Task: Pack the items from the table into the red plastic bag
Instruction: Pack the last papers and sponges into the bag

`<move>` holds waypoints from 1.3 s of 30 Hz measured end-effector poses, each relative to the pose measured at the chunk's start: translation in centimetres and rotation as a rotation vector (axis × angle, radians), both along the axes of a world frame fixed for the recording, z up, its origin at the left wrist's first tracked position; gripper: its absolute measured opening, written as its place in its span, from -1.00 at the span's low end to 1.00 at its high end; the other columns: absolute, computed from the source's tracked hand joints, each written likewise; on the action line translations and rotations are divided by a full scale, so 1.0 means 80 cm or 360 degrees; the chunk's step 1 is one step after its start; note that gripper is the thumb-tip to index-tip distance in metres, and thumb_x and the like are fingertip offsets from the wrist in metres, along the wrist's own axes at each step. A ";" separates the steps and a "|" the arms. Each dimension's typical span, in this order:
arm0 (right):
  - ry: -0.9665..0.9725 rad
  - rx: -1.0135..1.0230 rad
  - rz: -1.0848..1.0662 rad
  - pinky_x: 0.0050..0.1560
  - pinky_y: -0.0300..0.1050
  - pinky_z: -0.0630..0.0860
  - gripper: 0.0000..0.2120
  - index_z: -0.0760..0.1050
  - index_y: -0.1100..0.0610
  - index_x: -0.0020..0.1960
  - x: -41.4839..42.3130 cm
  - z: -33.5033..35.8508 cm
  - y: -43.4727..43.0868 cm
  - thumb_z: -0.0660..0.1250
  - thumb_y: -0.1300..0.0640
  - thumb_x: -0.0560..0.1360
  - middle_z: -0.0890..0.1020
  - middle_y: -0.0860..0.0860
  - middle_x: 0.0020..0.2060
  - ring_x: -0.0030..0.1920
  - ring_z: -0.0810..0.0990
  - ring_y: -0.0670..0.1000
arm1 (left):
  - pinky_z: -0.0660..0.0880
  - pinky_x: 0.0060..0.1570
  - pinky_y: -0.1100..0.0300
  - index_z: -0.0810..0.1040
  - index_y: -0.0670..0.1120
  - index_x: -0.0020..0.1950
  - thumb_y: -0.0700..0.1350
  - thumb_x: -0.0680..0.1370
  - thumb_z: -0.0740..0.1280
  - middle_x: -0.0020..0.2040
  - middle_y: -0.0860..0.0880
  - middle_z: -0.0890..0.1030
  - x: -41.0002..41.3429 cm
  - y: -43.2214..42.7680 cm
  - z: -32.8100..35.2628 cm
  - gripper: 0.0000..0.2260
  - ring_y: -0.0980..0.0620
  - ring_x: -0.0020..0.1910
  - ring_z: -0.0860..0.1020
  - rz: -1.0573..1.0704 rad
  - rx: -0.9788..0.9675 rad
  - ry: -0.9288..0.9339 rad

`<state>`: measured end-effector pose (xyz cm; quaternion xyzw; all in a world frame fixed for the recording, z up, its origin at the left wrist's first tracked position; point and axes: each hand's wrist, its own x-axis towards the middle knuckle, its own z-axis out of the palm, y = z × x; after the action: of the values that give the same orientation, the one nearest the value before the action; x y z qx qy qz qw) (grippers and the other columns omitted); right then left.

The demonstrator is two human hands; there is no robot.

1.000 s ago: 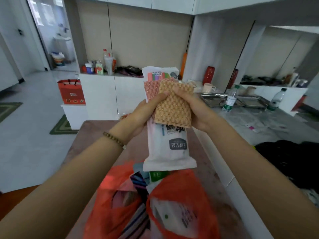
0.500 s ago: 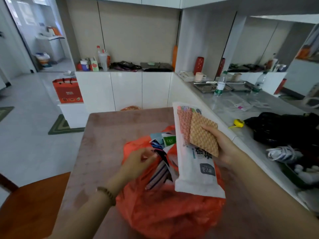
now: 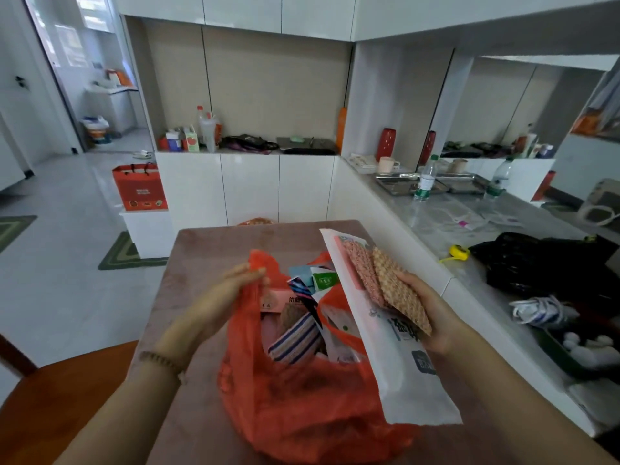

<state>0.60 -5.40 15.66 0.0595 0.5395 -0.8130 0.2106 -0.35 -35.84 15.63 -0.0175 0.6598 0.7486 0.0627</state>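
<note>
The red plastic bag (image 3: 302, 397) sits on the brown table (image 3: 208, 250), its mouth open and several packets and a striped cloth (image 3: 295, 340) showing inside. My left hand (image 3: 231, 290) pinches the bag's left rim and holds it up. My right hand (image 3: 426, 313) grips a long white packet (image 3: 396, 374) together with a pink textured cloth (image 3: 364, 273) and a tan textured cloth (image 3: 399, 293), held tilted just right of and above the bag's mouth.
A grey counter (image 3: 446, 226) runs along the table's right side with water bottles (image 3: 424, 179), metal trays, a yellow tape measure (image 3: 459, 251) and a black bag (image 3: 543, 263). A wooden chair (image 3: 50, 407) stands near left. A red paper bag (image 3: 139, 187) stands on a low white block.
My hands came down from in front of the camera. My left hand let go of the packet and took hold of the bag's rim, lifting it. My right hand keeps the packet and cloths.
</note>
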 end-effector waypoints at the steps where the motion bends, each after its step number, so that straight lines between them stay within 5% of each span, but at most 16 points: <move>1: 0.0005 -0.0026 0.0017 -0.21 -0.07 0.64 -0.51 0.69 0.14 -0.06 0.000 0.001 -0.004 0.58 -0.06 0.08 0.71 0.18 -0.18 -0.25 0.70 0.12 | 0.48 -0.39 0.37 0.49 -0.12 -0.10 -0.19 0.57 0.23 -0.44 0.07 0.49 0.000 -0.006 0.010 -0.92 0.16 -0.46 0.47 -0.0003 0.0196 -0.0050; 3: -0.0004 -0.0026 0.0043 -0.30 -0.12 0.63 -0.70 0.71 0.16 -0.17 0.002 0.007 -0.015 0.43 -0.04 0.25 0.71 0.17 -0.24 -0.31 0.70 0.10 | 0.37 -0.49 0.33 0.50 -0.12 -0.03 -0.15 0.60 0.18 -0.51 0.10 0.35 -0.002 -0.017 0.029 -0.87 0.17 -0.56 0.32 0.0026 0.0246 -0.0049; 7: -0.0141 0.0055 0.0182 -0.37 -0.19 0.60 -0.69 0.70 0.21 -0.21 0.005 0.008 -0.047 0.28 0.03 0.46 0.71 0.17 -0.31 -0.37 0.68 0.08 | 0.09 -0.65 0.39 0.45 -0.10 -0.07 -0.03 0.64 0.08 -0.55 0.12 0.21 0.001 -0.027 0.050 -0.77 0.21 -0.62 0.13 0.0076 0.0017 -0.0011; 12: -0.0283 0.0165 0.0239 -0.01 -0.09 0.58 -0.66 0.63 0.22 0.08 0.003 -0.009 -0.100 0.36 0.03 0.41 0.70 0.17 -0.12 -0.17 0.68 0.10 | 0.07 -0.60 0.36 0.46 -0.12 0.15 0.19 0.56 0.11 -0.40 0.05 0.09 0.026 -0.007 0.076 -0.58 0.16 -0.53 0.07 0.0002 -0.0163 0.0133; 14: -0.0287 0.0046 0.0101 0.00 -0.06 0.59 -0.67 0.62 0.20 0.11 -0.009 -0.012 -0.102 0.36 0.05 0.42 0.70 0.16 -0.10 -0.15 0.68 0.11 | 0.06 -0.57 0.34 0.48 -0.14 0.11 0.27 0.47 0.12 -0.38 0.03 0.08 0.038 -0.001 0.086 -0.49 0.15 -0.52 0.08 -0.0046 -0.0208 0.0174; 18: -0.0376 -0.0021 -0.0234 -0.04 0.00 0.55 -0.75 0.65 0.23 -0.14 -0.030 -0.022 -0.089 0.28 0.08 0.52 0.70 0.17 -0.28 -0.26 0.67 0.14 | 0.12 -0.54 0.32 0.48 -0.01 0.25 0.31 0.48 0.05 -0.39 0.04 0.10 0.054 0.003 0.095 -0.45 0.15 -0.51 0.11 -0.0125 -0.0348 0.0228; 20: -0.0387 0.0031 -0.0489 -0.06 0.01 0.56 -0.75 0.59 0.23 -0.01 -0.045 -0.036 -0.091 0.31 0.05 0.49 0.68 0.17 -0.18 -0.17 0.64 0.14 | 0.13 -0.55 0.32 0.47 0.00 0.26 0.34 0.47 0.03 -0.39 0.03 0.10 0.058 0.004 0.094 -0.43 0.14 -0.50 0.10 -0.0164 -0.0376 0.0249; 24: -0.0393 -0.0024 -0.1017 -0.18 0.00 0.61 -0.39 0.47 0.21 0.25 -0.097 -0.095 -0.114 0.45 -0.07 0.30 0.62 0.17 0.13 0.04 0.64 0.18 | 0.12 -0.54 0.26 0.54 0.04 0.19 0.43 0.39 0.04 -0.42 0.04 0.12 0.059 0.004 0.088 -0.37 0.12 -0.51 0.09 -0.0219 -0.0354 0.0247; 26: -0.0408 -0.0150 -0.1185 -0.03 0.10 0.61 -0.27 0.37 0.19 0.32 -0.073 -0.067 -0.153 0.49 -0.08 0.26 0.55 0.17 0.24 0.12 0.60 0.19 | 0.12 -0.54 0.26 0.55 0.04 0.18 0.46 0.37 0.07 -0.42 0.03 0.12 0.058 0.003 0.085 -0.34 0.12 -0.51 0.09 -0.0229 -0.0316 0.0250; 28: -0.0380 -0.0110 -0.1364 0.14 0.07 0.52 -0.28 0.23 0.19 0.42 -0.045 -0.048 -0.190 0.50 0.15 0.36 0.45 0.17 0.32 0.23 0.52 0.20 | 0.12 -0.56 0.28 0.55 0.05 0.18 0.49 0.36 0.11 -0.41 0.02 0.13 0.056 0.002 0.083 -0.34 0.12 -0.52 0.09 -0.0232 -0.0258 0.0238; 32: -0.0166 0.0204 -0.1034 0.13 -0.03 0.46 -0.15 0.11 0.15 0.44 -0.005 -0.065 -0.219 0.51 0.33 0.31 0.42 0.15 0.30 0.17 0.50 0.14 | 0.10 -0.61 0.31 0.51 0.04 0.23 0.47 0.33 0.15 -0.44 0.05 0.17 0.048 -0.002 0.076 -0.32 0.15 -0.57 0.09 -0.0220 -0.0189 0.0216; 36: 0.0081 0.0590 -0.0659 0.15 -0.05 0.46 -0.03 0.04 0.12 0.45 0.019 -0.080 -0.196 0.58 0.22 0.25 0.39 0.10 0.31 0.24 0.47 0.09 | 0.10 -0.60 0.32 0.48 -0.02 0.28 0.35 0.42 0.09 -0.41 0.03 0.16 0.045 -0.008 0.068 -0.39 0.15 -0.55 0.08 -0.0171 -0.0150 0.0250; 39: 0.0287 0.0860 -0.0627 0.19 0.02 0.51 -0.19 0.21 0.03 0.30 0.023 -0.078 -0.167 0.59 -0.04 0.21 0.41 0.05 0.24 0.20 0.49 0.06 | 0.08 -0.57 0.33 0.47 -0.03 0.29 0.30 0.45 0.07 -0.39 0.03 0.16 0.046 -0.010 0.067 -0.43 0.16 -0.53 0.08 -0.0135 -0.0113 0.0255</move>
<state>2.45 -18.72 9.38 0.1439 0.7299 -0.6678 -0.0223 3.34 -36.63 20.98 0.0680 0.6890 0.7204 0.0408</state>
